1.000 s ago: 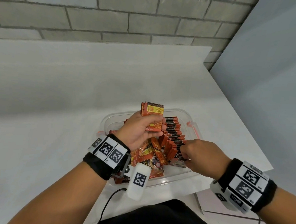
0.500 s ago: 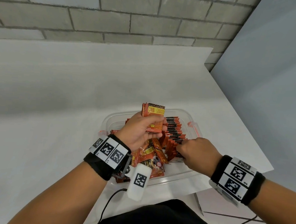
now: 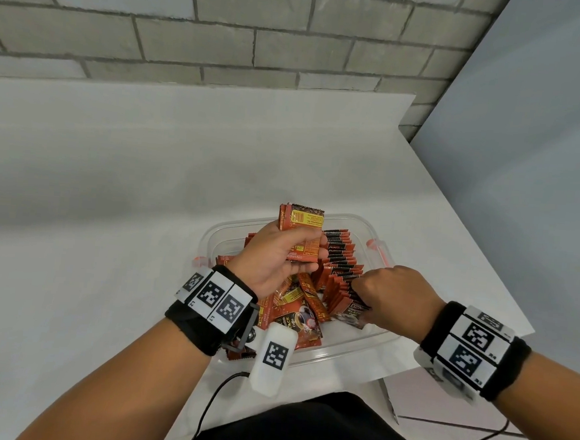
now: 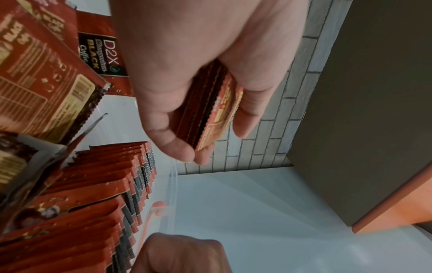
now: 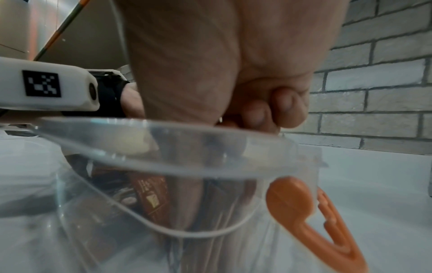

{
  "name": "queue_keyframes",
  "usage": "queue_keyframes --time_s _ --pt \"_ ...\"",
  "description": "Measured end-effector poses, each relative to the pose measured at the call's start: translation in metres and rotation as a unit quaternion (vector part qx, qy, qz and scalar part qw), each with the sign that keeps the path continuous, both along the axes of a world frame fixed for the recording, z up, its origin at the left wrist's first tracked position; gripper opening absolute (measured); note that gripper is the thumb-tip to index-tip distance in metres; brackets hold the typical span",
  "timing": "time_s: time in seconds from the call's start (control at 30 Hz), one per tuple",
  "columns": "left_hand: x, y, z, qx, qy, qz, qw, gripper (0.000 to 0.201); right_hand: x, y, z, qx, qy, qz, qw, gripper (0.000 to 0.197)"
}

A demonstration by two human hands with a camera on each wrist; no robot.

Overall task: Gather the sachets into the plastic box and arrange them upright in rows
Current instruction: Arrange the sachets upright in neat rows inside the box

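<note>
Upright row (image 3: 339, 257) fills plastic box (image 3: 374, 337) right side; loose sachets (image 3: 296, 309) remain centre. Left hand (image 3: 275, 256) grips stack (image 3: 303, 231); right hand (image 3: 393, 295) pinches row's near end.

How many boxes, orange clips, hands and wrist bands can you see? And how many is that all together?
plastic box: 1
orange clips on the box: 2
hands, the left hand and the right hand: 2
wrist bands: 2
Total: 7
The sachets overlap too much to count.
</note>
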State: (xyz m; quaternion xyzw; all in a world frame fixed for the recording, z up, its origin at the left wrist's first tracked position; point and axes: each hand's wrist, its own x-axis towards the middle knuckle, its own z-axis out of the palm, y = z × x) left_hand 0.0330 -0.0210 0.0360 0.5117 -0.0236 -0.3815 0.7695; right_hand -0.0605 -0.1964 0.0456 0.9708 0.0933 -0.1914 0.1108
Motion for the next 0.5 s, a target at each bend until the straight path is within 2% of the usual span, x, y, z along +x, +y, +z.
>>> queue_keyframes --time_s 0.07,0.13,0.2,0.3,0.37,0.43,0.5 --pt "0.0 0.0 0.0 -0.009 0.01 0.001 1.0 0.008 0.0 0.0 0.003 0.011 -0.017 0.0 1.0 0.019" --pt "0.0 0.001 0.001 -0.025 0.032 0.003 0.999 0.012 0.0 -0.002 0.008 0.036 -0.036 -0.02 0.999 0.027" --pt "0.0 0.002 0.001 -0.037 0.048 -0.003 0.998 0.013 0.003 -0.005 0.014 0.127 -0.069 -0.062 0.988 0.028" --pt "-0.001 0.003 0.001 -0.043 0.04 -0.034 0.998 0.015 0.01 -0.004 0.023 0.323 -0.161 -0.121 0.925 0.022" --pt "-0.002 0.002 0.001 -0.04 0.014 -0.064 0.997 0.019 0.017 0.001 0.028 0.404 -0.195 -0.15 0.881 0.026" --pt "-0.004 0.002 0.001 -0.038 -0.006 -0.085 0.996 0.021 0.023 0.005 0.032 0.436 -0.187 -0.174 0.863 0.032" --pt "-0.006 0.002 0.002 -0.034 -0.015 -0.086 0.996 0.024 0.027 0.007 0.032 0.459 -0.162 -0.19 0.853 0.027"
